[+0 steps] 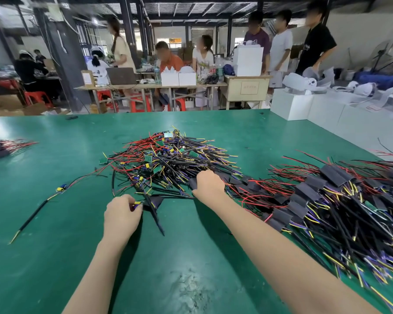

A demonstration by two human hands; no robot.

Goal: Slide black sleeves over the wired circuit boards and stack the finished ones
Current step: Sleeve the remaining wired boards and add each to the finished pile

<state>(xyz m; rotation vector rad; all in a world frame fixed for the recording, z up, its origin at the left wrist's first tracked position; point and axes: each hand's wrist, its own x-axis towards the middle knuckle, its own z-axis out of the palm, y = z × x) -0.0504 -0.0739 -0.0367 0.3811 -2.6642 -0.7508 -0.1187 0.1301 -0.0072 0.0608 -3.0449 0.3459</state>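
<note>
**Board in our left hand, sleeve under our right**

No writing we can read. Our left hand (123, 211) pinches a wired board (137, 203) with curled fingers, low on the green desk (55, 257), beside a flat black sleeve (156, 201). Our right hand (210, 183) curls its fingers on another sleeve (193, 182) at the edge of the bare-board pile (168, 155). Finished ones are stacked at right (327, 200). One loose board (61, 189) lies left.

Both my forearms reach forward, bare. My left grip (122, 211) is curled, pinching; my right grip (208, 184), further ahead, is knuckles-up with fingers curled under.
</note>
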